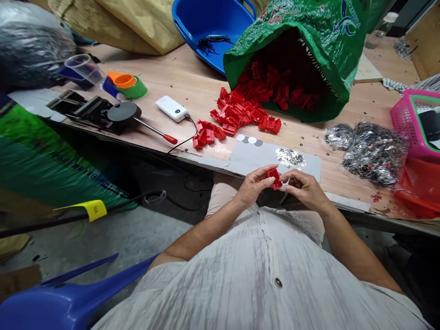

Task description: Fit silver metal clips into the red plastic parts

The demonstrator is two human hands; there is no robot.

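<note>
My left hand [255, 185] grips a small red plastic housing [274, 178] between thumb and fingers, just over the table's front edge. On its other side, my right hand [302, 189] has its thumb and forefinger pinched at the housing's edge. Whether a tiny part sits in that pinch is too small to tell. Right behind the hands, a pile of small shiny metal pieces [290, 157] lies on a grey sheet [237, 158]. Farther back, loose red housings [237, 112] spill out of a green woven sack [330, 59].
A lever press [123, 112] and a white power bank [172, 108] with a cable stand left. At the back is a blue basin [213, 27]. Bags of metal parts [374, 153] and a pink basket [398, 112] are right. A blue chair [62, 302] stands lower left.
</note>
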